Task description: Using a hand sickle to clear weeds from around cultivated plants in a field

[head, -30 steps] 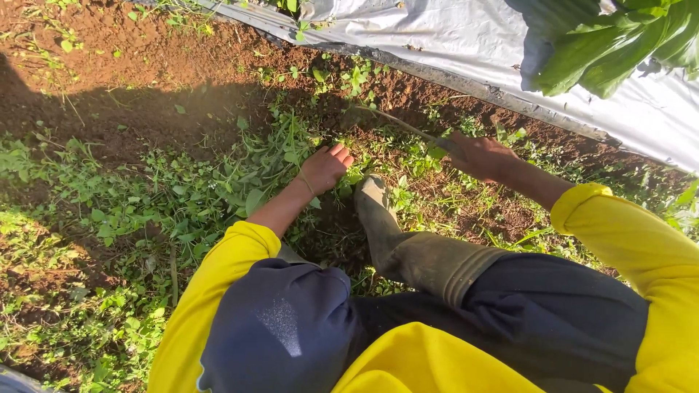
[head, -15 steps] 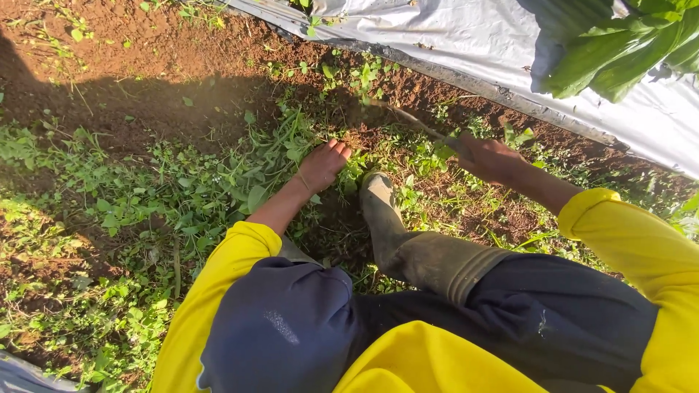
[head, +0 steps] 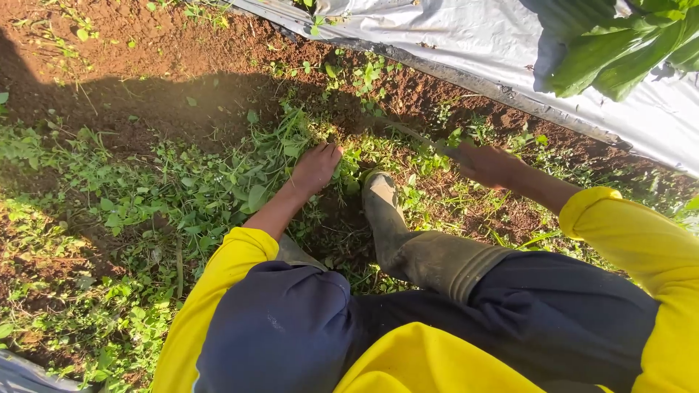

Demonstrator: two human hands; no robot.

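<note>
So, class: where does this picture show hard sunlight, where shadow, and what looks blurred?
Head view: hard sun glares off the white plastic sheet; a dark shadow crosses the soil at upper left; the right hand looks motion-blurred, while the left hand in the weeds is sharp.
</note>
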